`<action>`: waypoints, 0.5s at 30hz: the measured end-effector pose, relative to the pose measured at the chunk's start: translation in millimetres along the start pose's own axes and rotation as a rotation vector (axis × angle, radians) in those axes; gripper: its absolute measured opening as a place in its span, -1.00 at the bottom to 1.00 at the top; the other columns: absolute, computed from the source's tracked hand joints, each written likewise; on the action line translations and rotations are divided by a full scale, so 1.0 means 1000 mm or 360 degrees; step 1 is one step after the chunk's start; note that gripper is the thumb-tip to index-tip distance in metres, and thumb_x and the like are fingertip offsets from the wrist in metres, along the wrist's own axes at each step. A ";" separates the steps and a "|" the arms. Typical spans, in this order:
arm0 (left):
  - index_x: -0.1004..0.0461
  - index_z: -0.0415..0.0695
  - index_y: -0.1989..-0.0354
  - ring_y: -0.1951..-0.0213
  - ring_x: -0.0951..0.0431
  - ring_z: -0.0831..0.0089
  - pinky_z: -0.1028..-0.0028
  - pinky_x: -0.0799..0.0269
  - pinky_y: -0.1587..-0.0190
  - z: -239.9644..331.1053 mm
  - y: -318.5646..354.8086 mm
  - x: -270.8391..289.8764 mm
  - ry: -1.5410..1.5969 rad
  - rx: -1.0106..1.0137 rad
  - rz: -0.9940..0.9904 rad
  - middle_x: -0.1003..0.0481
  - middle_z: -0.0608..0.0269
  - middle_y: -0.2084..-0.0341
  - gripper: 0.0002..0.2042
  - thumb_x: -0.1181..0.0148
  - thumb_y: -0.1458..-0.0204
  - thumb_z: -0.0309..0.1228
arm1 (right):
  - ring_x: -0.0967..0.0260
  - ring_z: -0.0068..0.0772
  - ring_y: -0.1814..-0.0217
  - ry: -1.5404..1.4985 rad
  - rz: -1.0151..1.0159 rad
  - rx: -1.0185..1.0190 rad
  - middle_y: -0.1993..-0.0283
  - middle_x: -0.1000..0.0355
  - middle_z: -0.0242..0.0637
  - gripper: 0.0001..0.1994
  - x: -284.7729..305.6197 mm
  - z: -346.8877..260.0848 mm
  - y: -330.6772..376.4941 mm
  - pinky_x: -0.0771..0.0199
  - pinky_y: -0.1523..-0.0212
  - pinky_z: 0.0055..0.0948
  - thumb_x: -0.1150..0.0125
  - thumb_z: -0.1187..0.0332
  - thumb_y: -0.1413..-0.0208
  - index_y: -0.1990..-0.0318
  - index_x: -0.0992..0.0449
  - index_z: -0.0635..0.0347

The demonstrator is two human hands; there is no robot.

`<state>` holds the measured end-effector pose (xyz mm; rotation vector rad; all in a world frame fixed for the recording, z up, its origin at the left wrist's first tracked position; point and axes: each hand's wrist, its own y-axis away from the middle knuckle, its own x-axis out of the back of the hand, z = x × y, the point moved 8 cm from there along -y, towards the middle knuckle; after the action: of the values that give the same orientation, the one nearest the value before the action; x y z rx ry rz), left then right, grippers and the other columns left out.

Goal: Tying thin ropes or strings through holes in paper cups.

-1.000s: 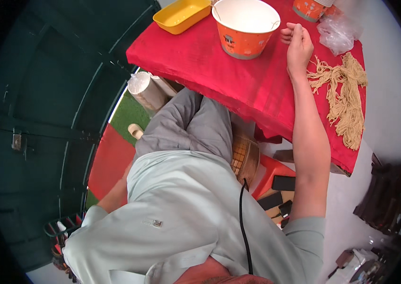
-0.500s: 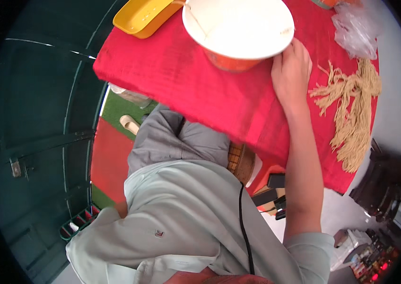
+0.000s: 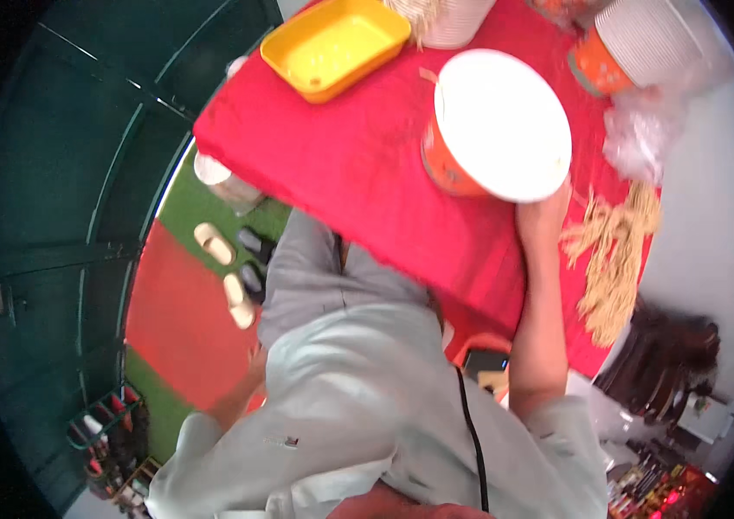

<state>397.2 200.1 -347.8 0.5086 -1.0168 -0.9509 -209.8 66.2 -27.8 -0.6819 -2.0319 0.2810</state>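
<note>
An orange paper bucket (image 3: 445,164) with a wide white mouth (image 3: 505,125) leans on the red cloth, tipped so its round opening faces up toward me. My right hand (image 3: 545,212) is closed on its near right side; the bucket hides the fingers. A thin tan strand (image 3: 438,91) hangs at its left rim. Right of my wrist lies a loose bundle of tan dried noodles or yarn (image 3: 614,259); I cannot tell which. My left hand (image 3: 256,359) hangs low beside my lap, blurred and partly hidden, with its fingers unclear.
A yellow tray (image 3: 337,52) sits at the table's far left, with stacked white bowls (image 3: 453,22) and more tan strands beside it. Stacked orange-and-white buckets (image 3: 644,43) and a clear plastic bag (image 3: 640,138) stand far right. Slippers (image 3: 214,244) lie on the floor.
The bucket has moved nearer and to the right in view, tilting, with my right hand still on it. The view has shifted, showing more of the table's far side. My left hand now shows.
</note>
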 end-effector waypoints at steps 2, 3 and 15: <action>-0.59 -0.06 -0.29 -0.22 -0.67 -0.07 0.04 -0.61 -0.20 0.002 0.017 0.011 -0.0097 -0.0016 -0.0072 -0.66 -0.11 -0.18 -0.52 -0.28 -0.27 -0.09 | -0.50 0.30 -0.19 0.0230 -0.0036 0.0122 -0.11 -0.61 0.08 -0.74 0.003 -0.003 -0.004 -0.44 -0.21 0.16 -0.18 0.45 -0.38 -0.12 -0.60 0.36; -0.60 -0.06 -0.28 -0.22 -0.67 -0.07 0.04 -0.61 -0.20 -0.017 0.012 0.021 -0.0159 -0.0007 -0.0039 -0.67 -0.11 -0.17 -0.52 -0.28 -0.27 -0.09 | -0.50 0.28 -0.20 0.0201 -0.0010 0.0121 -0.12 -0.61 0.09 -0.73 -0.004 -0.004 -0.009 -0.45 -0.24 0.15 -0.18 0.44 -0.39 -0.14 -0.61 0.35; -0.72 -0.20 0.13 0.18 -0.65 0.57 0.44 -0.59 0.06 0.281 0.093 0.237 0.1002 -0.0924 0.0000 -0.75 0.25 0.19 -0.79 -0.26 -0.46 -0.33 | -0.44 -0.69 0.23 -0.0657 0.0022 0.0133 0.21 -0.62 -0.44 -0.76 0.106 -0.069 -0.015 -0.54 0.15 -0.52 -0.42 0.37 -0.39 -0.13 -0.71 0.24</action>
<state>234.7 62.3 -33.6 0.2823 -0.1550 -0.9462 -199.5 109.8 91.3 -0.6230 -2.3901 0.5483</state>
